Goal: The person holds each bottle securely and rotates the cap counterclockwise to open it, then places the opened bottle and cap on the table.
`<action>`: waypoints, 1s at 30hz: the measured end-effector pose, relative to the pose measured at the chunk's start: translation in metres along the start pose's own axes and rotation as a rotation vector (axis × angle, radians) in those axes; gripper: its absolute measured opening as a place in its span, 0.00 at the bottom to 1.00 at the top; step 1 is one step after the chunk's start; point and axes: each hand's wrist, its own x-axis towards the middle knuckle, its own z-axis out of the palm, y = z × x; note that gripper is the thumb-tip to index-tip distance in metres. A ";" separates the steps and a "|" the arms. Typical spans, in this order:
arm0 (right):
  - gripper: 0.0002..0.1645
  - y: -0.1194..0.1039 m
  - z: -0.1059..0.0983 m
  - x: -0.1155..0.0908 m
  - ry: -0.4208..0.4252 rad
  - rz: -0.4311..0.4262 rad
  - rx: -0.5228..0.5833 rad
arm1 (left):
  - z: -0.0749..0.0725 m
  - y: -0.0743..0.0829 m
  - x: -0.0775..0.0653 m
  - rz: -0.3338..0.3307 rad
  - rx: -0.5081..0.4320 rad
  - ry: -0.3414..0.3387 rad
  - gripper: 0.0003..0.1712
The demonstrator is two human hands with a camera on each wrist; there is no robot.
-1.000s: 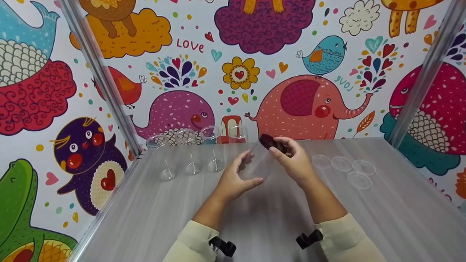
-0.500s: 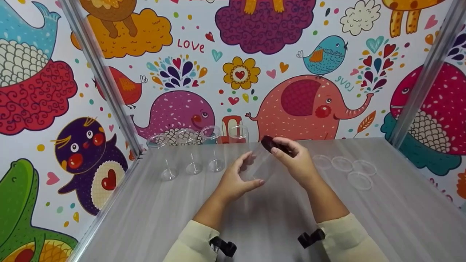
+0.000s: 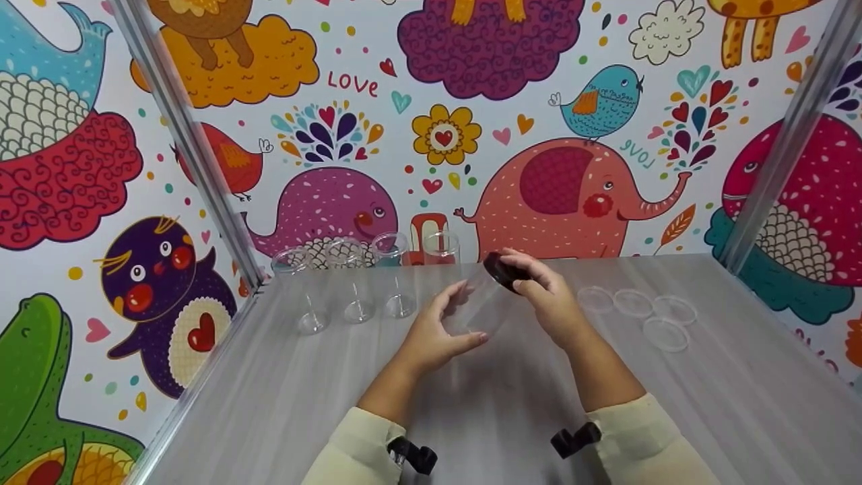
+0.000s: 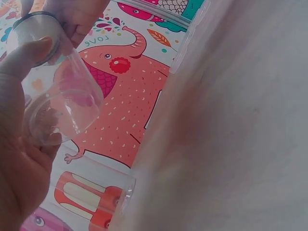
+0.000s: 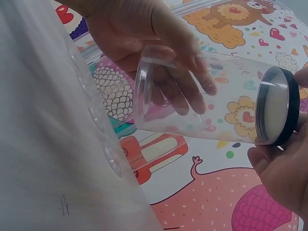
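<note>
A clear plastic jar [image 3: 479, 306] is held tilted above the table, its capped end pointing up and to the right. My left hand [image 3: 434, 337] grips the jar's body, thumb on the near side and fingers round the far side. On the jar's mouth sits a black screw lid [image 3: 504, 272], which my right hand [image 3: 551, 300] pinches by its rim. In the right wrist view the lid [image 5: 281, 107] looks seated over the mouth, with a pale inner face seen through the clear wall. Nothing shows inside the jar [image 5: 216, 108].
Several clear jars, such as one jar [image 3: 399, 306], stand upright in a row at the back left of the grey table [image 3: 269, 417]. Several clear round discs or rings, including a front one [image 3: 665, 335], lie flat at the right. A patterned wall [image 3: 431, 202] closes off the back.
My right fingers have shifted their hold round the lid's rim, and more of the lid's dark edge shows. The lid moved slightly right. My left hand has barely moved.
</note>
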 end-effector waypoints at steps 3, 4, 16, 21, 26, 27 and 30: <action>0.24 0.002 0.001 0.001 0.008 0.018 -0.056 | -0.001 -0.004 0.001 0.002 0.019 0.022 0.56; 0.24 0.002 0.001 0.001 0.014 0.027 -0.078 | -0.001 -0.006 0.001 0.006 0.025 0.027 0.56; 0.34 0.016 0.004 0.004 0.074 0.154 -0.326 | -0.002 -0.021 0.004 -0.029 0.088 0.037 0.58; 0.32 0.017 0.003 0.004 0.064 0.143 -0.297 | -0.002 -0.023 0.005 -0.033 0.105 0.028 0.58; 0.27 0.021 -0.001 0.003 0.014 0.121 -0.247 | -0.002 -0.025 0.005 -0.025 0.100 0.017 0.58; 0.27 0.022 -0.001 0.003 0.004 0.118 -0.239 | -0.003 -0.025 0.005 -0.025 0.100 0.016 0.58; 0.25 0.022 -0.002 0.003 -0.011 0.111 -0.213 | -0.002 -0.025 0.005 -0.020 0.096 0.010 0.58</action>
